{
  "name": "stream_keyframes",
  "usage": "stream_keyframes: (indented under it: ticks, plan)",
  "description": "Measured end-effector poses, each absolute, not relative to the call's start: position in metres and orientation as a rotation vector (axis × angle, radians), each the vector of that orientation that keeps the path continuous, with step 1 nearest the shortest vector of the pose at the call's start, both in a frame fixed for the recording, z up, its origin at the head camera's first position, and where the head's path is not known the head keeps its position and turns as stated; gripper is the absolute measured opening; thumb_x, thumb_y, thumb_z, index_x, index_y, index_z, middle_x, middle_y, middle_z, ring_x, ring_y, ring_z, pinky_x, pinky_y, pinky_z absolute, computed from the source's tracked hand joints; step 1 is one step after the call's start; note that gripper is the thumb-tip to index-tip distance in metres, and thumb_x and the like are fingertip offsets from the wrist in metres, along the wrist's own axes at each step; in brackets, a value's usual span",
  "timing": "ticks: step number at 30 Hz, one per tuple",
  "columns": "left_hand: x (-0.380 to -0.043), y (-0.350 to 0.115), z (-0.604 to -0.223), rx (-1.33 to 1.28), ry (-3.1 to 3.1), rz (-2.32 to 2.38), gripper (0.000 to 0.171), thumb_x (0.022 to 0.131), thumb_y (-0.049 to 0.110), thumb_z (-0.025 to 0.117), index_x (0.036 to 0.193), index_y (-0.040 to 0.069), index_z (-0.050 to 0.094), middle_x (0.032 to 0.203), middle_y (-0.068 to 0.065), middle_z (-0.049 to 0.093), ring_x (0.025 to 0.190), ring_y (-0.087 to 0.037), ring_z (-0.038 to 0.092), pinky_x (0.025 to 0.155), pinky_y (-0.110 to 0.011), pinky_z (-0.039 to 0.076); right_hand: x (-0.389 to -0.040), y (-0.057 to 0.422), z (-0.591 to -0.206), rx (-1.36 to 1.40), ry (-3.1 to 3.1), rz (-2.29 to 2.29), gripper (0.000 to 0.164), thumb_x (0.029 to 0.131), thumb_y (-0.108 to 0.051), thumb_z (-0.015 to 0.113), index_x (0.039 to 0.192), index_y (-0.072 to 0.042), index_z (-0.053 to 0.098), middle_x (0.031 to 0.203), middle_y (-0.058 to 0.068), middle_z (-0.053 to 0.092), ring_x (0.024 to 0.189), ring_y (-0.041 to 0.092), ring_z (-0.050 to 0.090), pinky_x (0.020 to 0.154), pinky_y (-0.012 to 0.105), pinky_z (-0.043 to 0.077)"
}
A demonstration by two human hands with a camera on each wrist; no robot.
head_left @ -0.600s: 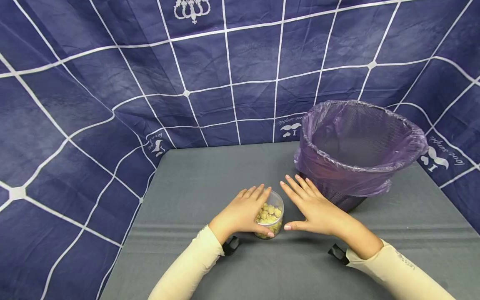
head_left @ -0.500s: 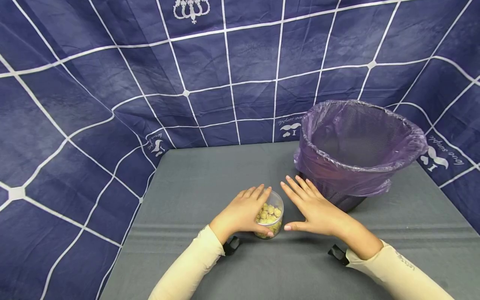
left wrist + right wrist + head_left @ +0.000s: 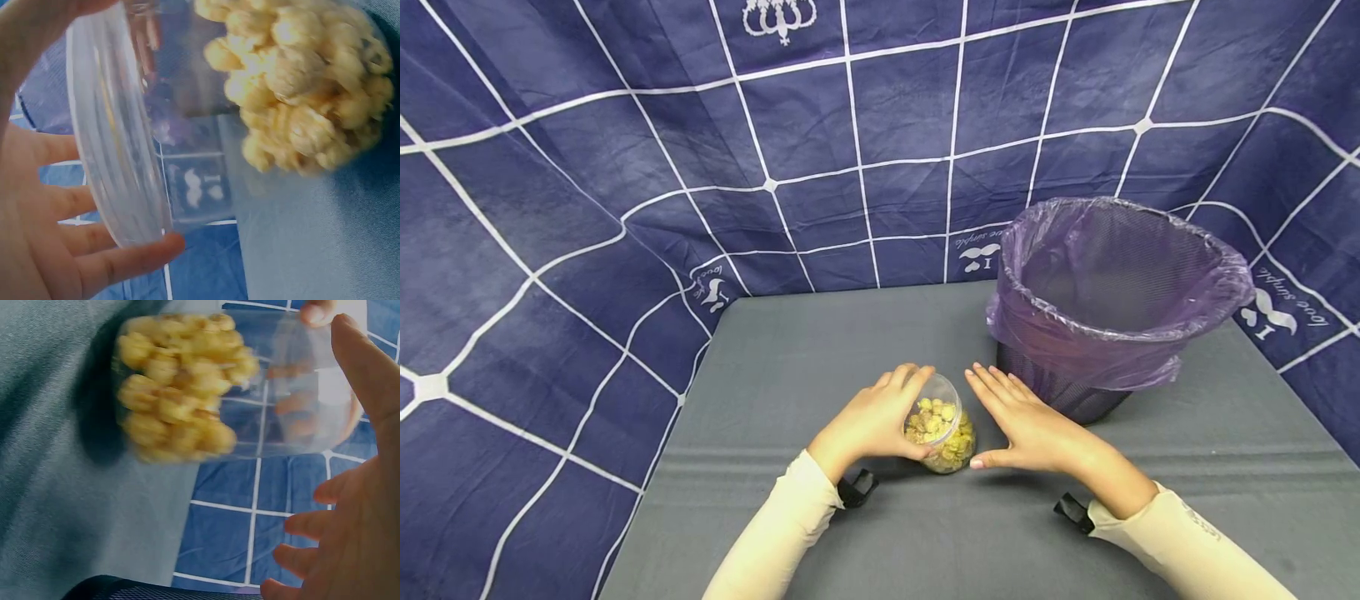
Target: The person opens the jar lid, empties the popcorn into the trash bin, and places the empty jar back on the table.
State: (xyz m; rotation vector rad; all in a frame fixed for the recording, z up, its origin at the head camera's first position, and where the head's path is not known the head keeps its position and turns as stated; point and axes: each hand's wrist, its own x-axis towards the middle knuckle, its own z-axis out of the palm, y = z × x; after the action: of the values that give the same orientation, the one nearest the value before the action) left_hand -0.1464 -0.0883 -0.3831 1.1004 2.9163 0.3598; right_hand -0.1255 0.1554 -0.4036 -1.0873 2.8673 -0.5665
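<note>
A clear plastic jar holds several pieces of caramel popcorn. It leans with its base toward the right, close over the grey tabletop. My left hand grips the jar from the left around its clear ridged lid, thumb in front and fingers behind. My right hand is just right of the jar with its fingers spread. In the right wrist view, that hand's thumb overlaps the top end of the jar, and the palm holds nothing.
A black mesh wastebasket lined with a purple plastic bag stands behind my right hand. Blue cloth with white grid lines hangs around the back and sides of the grey table.
My left hand has closed around the top of the jar. The jar has gone from upright to tilted, its base swinging right toward my right hand, which has barely moved.
</note>
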Motion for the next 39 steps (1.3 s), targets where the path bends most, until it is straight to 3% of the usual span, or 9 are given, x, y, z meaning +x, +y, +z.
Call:
stream_keyframes:
  ticks: [5, 10, 18, 31, 39]
  plan:
    - [-0.144, -0.095, -0.382, 1.116, 2.914, 0.562, 0.106, 0.054, 0.049, 0.076, 0.141, 0.021, 0.021, 0.126, -0.008, 0.036, 0.105, -0.024, 0.046, 0.069, -0.038, 0.048, -0.127, 0.151, -0.411, -1.093, 2.889, -0.633, 0.113, 0.063, -0.060, 0.070, 0.144, -0.008, 0.010, 0.146, 0.016, 0.017, 0.131, 0.034, 0.017, 0.103, 0.048, 0.016]
    - [-0.141, -0.099, -0.385, 1.148, 2.895, 0.774, 0.108, 0.054, 0.043, 0.078, 0.143, 0.023, 0.019, 0.127, -0.011, 0.030, 0.107, -0.024, 0.043, 0.077, -0.036, 0.046, -0.128, 0.140, -0.416, -1.163, 2.971, -0.732, 0.116, 0.058, -0.056, 0.075, 0.144, -0.009, 0.012, 0.141, 0.016, 0.028, 0.127, 0.032, 0.027, 0.099, 0.046, 0.027]
    - [-0.140, -0.103, -0.392, 1.189, 2.908, 0.987, 0.102, 0.050, 0.039, 0.080, 0.137, 0.022, 0.028, 0.124, -0.009, 0.029, 0.110, -0.018, 0.040, 0.086, -0.034, 0.041, -0.126, 0.126, -0.420, -1.216, 3.170, -0.786, 0.111, 0.053, -0.049, 0.081, 0.140, -0.011, 0.023, 0.130, 0.015, 0.036, 0.119, 0.033, 0.034, 0.075, 0.047, 0.047]
    - [-0.136, -0.107, -0.391, 1.150, 3.071, 0.717, 0.102, 0.049, 0.058, 0.077, 0.135, 0.024, 0.034, 0.122, -0.006, 0.038, 0.094, -0.019, 0.054, 0.069, -0.037, 0.048, -0.126, 0.119, -0.421, -1.227, 3.310, -0.577, 0.102, 0.049, -0.051, 0.077, 0.131, -0.010, 0.033, 0.118, 0.012, 0.045, 0.102, 0.029, 0.048, 0.067, 0.045, 0.047]
    - [-0.132, -0.105, -0.392, 1.086, 3.119, 0.652, 0.103, 0.047, 0.064, 0.074, 0.134, 0.026, 0.035, 0.118, -0.004, 0.041, 0.078, -0.021, 0.056, 0.061, -0.035, 0.048, -0.126, 0.119, -0.421, -1.157, 3.265, -0.580, 0.099, 0.049, -0.050, 0.077, 0.129, -0.013, 0.035, 0.117, 0.010, 0.047, 0.102, 0.027, 0.049, 0.067, 0.045, 0.047]
